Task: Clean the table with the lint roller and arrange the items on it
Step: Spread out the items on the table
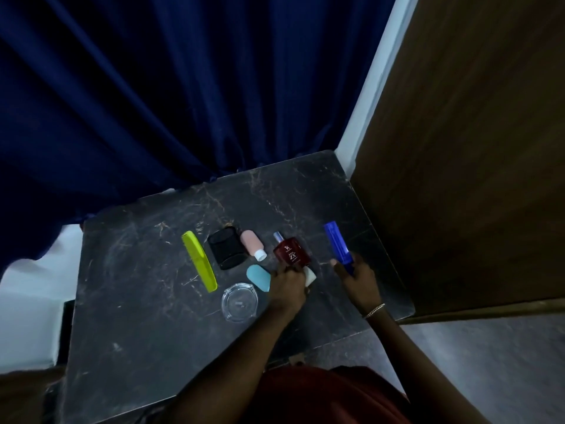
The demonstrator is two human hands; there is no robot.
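Our right hand [356, 275] grips the roller [337, 243] by its near end, long axis pointing away; left hand [289, 284] fingers pinch the bottle [292, 251].

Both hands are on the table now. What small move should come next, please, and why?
Probably set the white piece down in the row. The left hand has its grip on it just below the red perfume bottle, while the right hand holds the blue lint roller. The yellow comb, black case and pink bottle already lie side by side.
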